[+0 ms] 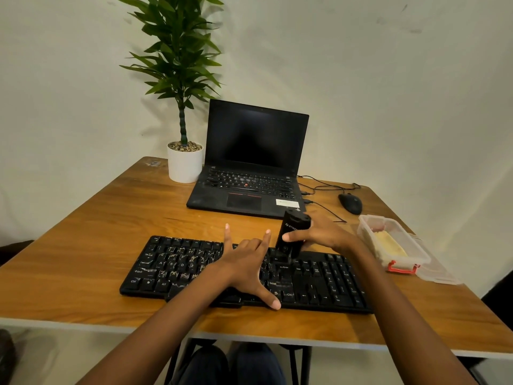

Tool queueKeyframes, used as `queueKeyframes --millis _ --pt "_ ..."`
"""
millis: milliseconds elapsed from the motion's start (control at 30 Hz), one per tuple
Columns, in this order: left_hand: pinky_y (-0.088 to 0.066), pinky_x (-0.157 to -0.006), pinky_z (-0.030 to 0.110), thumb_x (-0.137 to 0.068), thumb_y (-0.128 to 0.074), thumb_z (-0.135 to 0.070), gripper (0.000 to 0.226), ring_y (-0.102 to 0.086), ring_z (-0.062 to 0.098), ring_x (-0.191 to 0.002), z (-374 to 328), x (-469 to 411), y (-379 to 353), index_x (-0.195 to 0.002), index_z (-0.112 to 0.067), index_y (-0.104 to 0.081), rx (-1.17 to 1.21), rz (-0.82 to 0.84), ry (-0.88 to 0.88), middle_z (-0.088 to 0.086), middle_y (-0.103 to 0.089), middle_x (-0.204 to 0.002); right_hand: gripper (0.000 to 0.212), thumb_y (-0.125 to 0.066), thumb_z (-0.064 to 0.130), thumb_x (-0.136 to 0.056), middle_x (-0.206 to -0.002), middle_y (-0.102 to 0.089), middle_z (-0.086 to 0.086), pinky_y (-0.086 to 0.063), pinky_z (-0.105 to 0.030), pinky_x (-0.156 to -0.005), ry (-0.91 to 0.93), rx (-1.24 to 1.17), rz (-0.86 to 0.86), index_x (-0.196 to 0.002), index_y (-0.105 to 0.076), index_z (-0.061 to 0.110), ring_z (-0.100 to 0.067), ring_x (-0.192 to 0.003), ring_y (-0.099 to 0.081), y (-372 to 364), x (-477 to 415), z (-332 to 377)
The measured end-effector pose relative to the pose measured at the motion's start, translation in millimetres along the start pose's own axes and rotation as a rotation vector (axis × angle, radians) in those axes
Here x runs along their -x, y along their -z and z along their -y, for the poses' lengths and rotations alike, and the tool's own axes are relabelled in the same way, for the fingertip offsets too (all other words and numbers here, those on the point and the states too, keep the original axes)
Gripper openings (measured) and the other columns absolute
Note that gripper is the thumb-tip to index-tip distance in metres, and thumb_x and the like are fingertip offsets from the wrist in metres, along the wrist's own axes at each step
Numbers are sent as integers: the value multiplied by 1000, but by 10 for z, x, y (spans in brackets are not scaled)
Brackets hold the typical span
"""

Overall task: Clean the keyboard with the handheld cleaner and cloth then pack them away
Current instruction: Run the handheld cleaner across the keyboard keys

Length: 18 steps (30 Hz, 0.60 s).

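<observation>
Standing nozzle-down on keyboard, handheld cleaner was gripped by right hand; left hand was laid splayed beside it.

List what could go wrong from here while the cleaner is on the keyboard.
1. The handheld cleaner, gripped by the right hand, leans with its tip among the keys of the keyboard; dragging it hard might catch or lift a keycap.
2. A thin cable lies just behind that hand; a wide sweep could snag it.
3. The left hand lies spread on the keys; if it lifts, the keyboard may slide.
</observation>
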<state>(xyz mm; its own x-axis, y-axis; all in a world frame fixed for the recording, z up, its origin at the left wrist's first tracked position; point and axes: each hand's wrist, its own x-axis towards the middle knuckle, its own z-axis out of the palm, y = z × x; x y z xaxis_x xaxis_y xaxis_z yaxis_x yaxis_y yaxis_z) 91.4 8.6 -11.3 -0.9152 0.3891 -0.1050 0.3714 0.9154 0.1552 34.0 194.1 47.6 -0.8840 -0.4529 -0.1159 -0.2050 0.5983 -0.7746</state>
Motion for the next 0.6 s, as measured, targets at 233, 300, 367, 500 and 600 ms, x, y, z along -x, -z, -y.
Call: queueKeyframes --millis 233,300,367,500,600 --pt "26 -95 68 -58 -60 -80 138 -6 24 -144 3 -8 -2 -142 -15 28 -6 11 9 5 -12 -156 26 -68 11 -79 -101 -64 -1 -52 -15 -64 -8 -63 73 -101 -55 18 -13 -90 -63 14 145 39" --pt "26 -95 68 -58 -60 -80 138 -7 23 -144 0 -12 -1 -142 -15 28 -9 15 10 4 -12 -156 27 -68 10 -79 -100 -64 1 -50 -14 -62 -21 -73 131 -102 -55 18 -10 -89 -63 -1 199 46" --pt "26 -95 69 -58 -60 -80 138 -6 23 -144 -1 -11 0 -142 -14 27 -10 15 12 4 -12 -156 26 -68 14 -79 -98 -64 2 -53 -18 -62 -46 -45 119 -99 -54 21 -11 -88 -64 -2 227 56" --pt "25 -95 69 -58 -59 -81 138 -5 23 -145 -7 -11 0 -143 -14 27 -15 19 11 5 -10 -156 24 -68 17 -80 -93 -64 3 -54 -18 -62 -22 -76 11 -97 -53 22 -8 -81 -64 -90 284 23" --pt "25 -96 69 -59 -59 -80 137 -4 23 -145 -6 -4 1 -143 -13 26 -19 21 14 5 -8 -157 22 -68 16 -80 -93 -64 2 -54 -18 -62 -48 -102 39 -95 -53 21 -10 -82 -64 -103 360 9"
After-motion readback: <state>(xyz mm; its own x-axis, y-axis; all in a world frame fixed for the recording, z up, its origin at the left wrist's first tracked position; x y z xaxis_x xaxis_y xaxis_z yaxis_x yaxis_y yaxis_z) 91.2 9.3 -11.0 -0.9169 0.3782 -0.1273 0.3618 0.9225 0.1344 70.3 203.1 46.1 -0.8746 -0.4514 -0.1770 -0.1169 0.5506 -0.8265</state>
